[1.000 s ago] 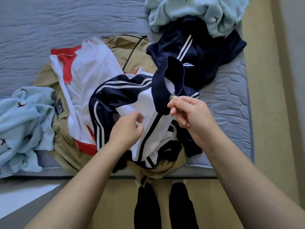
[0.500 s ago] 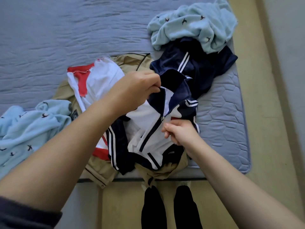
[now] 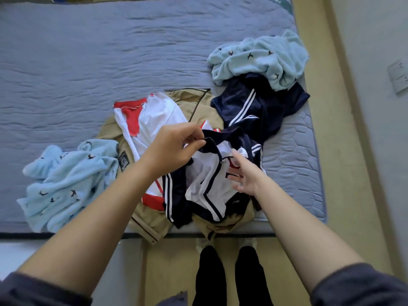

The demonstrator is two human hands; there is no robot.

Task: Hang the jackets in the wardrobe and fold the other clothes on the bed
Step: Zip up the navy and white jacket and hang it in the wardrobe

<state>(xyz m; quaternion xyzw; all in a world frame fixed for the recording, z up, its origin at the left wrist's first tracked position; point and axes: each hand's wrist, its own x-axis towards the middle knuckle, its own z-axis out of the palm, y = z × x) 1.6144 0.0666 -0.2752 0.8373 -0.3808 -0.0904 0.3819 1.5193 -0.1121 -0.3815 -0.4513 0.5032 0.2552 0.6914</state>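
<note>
Head view: left hand (image 3: 170, 151) fingers pinch the slick jacket (image 3: 206, 175) by its navy collar (image 3: 220, 135); right hand (image 3: 247, 176) fingers spread.

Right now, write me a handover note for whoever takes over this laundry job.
Left hand pinches the navy collar of the white-and-navy jacket; right hand is open, fingers spread over its front.
The jacket lies at the near edge of the bed, over a khaki jacket and a red-and-white shirt.
Done: nothing hung or folded in view.
Left: hang jackets, fold the rest.
</note>
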